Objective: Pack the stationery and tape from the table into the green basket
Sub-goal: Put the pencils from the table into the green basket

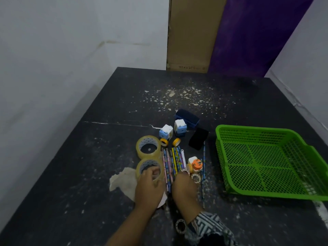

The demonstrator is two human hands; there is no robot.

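The green basket [266,162] stands at the right of the dark table [88,157] with nothing in it. My left hand [149,189] is closed around the near roll of clear tape [150,168], fingers inside its core. A second clear tape roll [148,147] lies just beyond. My right hand [184,189] rests over the near ends of several patterned pencils [174,160]; whether it grips them is not visible. Two small yellow tape rolls [164,142] lie above the pencils. An orange-and-white sharpener [195,164] and a small tape ring [196,177] sit to their right.
Two white-and-blue cube items [166,132] and dark blue erasers [188,118] lie behind the pencils, with a black block [197,139] beside them. A crumpled white cloth [122,181] lies under my left hand. Another tape ring [180,226] sits near my right sleeve. Walls enclose the table.
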